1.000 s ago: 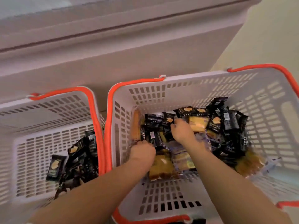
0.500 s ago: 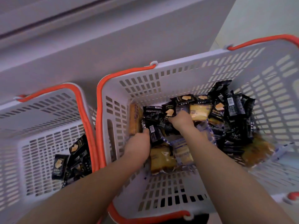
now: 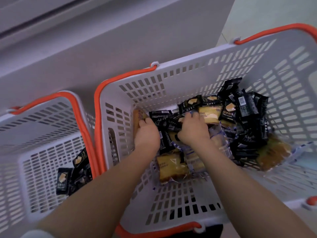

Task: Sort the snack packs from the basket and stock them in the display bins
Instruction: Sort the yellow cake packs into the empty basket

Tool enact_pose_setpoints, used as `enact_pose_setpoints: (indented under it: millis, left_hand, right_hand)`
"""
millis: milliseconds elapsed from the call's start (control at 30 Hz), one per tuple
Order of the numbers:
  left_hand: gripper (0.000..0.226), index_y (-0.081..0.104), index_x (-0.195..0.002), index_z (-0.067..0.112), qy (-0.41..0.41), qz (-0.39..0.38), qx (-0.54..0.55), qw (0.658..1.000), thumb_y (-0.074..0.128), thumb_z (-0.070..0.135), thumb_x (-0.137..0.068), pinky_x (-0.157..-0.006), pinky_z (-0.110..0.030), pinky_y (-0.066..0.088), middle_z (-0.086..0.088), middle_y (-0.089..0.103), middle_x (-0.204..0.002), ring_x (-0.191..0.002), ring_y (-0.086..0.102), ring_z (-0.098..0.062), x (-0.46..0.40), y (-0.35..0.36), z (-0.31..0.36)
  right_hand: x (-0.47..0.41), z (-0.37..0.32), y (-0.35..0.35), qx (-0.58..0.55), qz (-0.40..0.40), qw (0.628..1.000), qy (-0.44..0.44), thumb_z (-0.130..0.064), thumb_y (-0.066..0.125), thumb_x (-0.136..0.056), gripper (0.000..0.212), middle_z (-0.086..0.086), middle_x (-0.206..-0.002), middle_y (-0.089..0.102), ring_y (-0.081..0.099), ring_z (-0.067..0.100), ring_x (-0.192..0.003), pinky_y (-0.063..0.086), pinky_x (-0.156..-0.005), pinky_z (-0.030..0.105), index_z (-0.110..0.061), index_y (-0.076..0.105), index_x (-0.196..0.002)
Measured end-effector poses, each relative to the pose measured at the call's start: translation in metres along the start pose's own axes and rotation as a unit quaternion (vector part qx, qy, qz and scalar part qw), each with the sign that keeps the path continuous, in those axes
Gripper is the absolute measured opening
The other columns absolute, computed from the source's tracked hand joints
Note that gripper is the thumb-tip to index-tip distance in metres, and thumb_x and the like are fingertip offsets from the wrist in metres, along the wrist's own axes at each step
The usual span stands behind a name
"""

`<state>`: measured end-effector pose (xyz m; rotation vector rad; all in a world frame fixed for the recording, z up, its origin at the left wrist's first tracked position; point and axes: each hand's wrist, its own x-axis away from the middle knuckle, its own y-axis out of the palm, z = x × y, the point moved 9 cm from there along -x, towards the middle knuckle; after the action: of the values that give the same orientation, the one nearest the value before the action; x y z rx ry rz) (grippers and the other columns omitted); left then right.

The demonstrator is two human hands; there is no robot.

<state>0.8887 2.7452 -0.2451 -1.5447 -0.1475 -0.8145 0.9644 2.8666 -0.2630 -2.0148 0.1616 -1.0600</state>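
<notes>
both hands have slid a little deeper into the pile since the earlier frames, the left one drifting toward the basket's left wall. left hand (image 3: 147, 133) now lies knuckles-up with its fingers curled down over the end of a tan cake pack (image 3: 138, 117) standing against that wall (whether it truly grips it, i cannot tell). right hand (image 3: 193, 130) is curled into the middle of the heap, fingertips pinching among the black packs (image 3: 247, 114), one black pack (image 3: 189, 103) just past its fingers. a yellow cake pack (image 3: 210, 114) lies right beside that hand, another (image 3: 171, 167) sits between the two forearms, and a clear-wrapped brown one (image 3: 272, 154) lies off to the right. all of it sits in the big basket (image 3: 171, 78) with the orange rim. just to its left, touching, stands a second basket (image 3: 42, 121) holding a few sorted black packs (image 3: 62, 180) in its near right corner. a pale cabinet (image 3: 103, 40) rises behind both.
</notes>
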Motion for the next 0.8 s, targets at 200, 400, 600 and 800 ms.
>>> enact_pose_setpoints:
  millis: [200, 400, 600, 800]
  left_hand:
    - [0.084, 0.012, -0.143, 0.0, -0.117, 0.06, 0.21, 0.969, 0.063, 0.033, -0.085, -0.102, -0.035, 0.032, -0.018, 0.028, -0.139, -0.127, 0.034, -0.032, 0.009, 0.018, -0.004]
    - [0.069, 0.035, -0.132, 0.005, -0.144, 0.019, 0.226, 0.963, 0.071, 0.031, -0.078, -0.103, -0.037, 0.031, -0.016, 0.033, -0.132, -0.123, 0.034, -0.031, 0.003, 0.024, -0.011]
    - [0.061, 0.032, -0.139, 0.014, -0.044, -0.03, 0.254, 0.966, 0.059, 0.029, -0.087, -0.102, -0.035, 0.036, -0.013, 0.03, -0.139, -0.125, 0.036, -0.028, 0.008, 0.035, -0.001]
    - [0.047, 0.02, -0.144, 0.012, 0.044, -0.018, 0.277, 0.96, 0.032, 0.021, -0.099, -0.094, -0.032, 0.042, -0.017, 0.042, -0.139, -0.116, 0.05, -0.028, 0.009, 0.035, 0.004]
  right_hand:
    - [-0.016, -0.011, 0.024, 0.064, -0.014, 0.993, -0.096, -0.049, 0.051, -0.084, 0.082, 0.013, -0.152, 0.02, 0.009, 0.03, -0.142, 0.007, -0.115, 0.047, -0.008, 0.016, -0.146]
    - [-0.03, -0.015, 0.018, 0.093, -0.01, 0.988, -0.125, -0.047, 0.066, -0.079, 0.084, 0.013, -0.136, 0.038, 0.042, 0.034, -0.122, 0.045, -0.086, 0.044, -0.01, 0.023, -0.141]
    - [-0.036, -0.004, 0.001, 0.019, 0.056, 0.99, -0.125, -0.028, 0.053, -0.09, 0.049, 0.018, -0.113, 0.057, 0.058, 0.036, -0.097, 0.041, -0.066, 0.036, -0.006, 0.036, -0.13]
    - [-0.029, 0.036, -0.009, -0.141, -0.052, 0.987, -0.049, -0.029, 0.054, -0.086, 0.048, 0.011, -0.09, 0.057, 0.052, 0.019, -0.07, 0.042, -0.059, 0.03, -0.006, 0.044, -0.126]
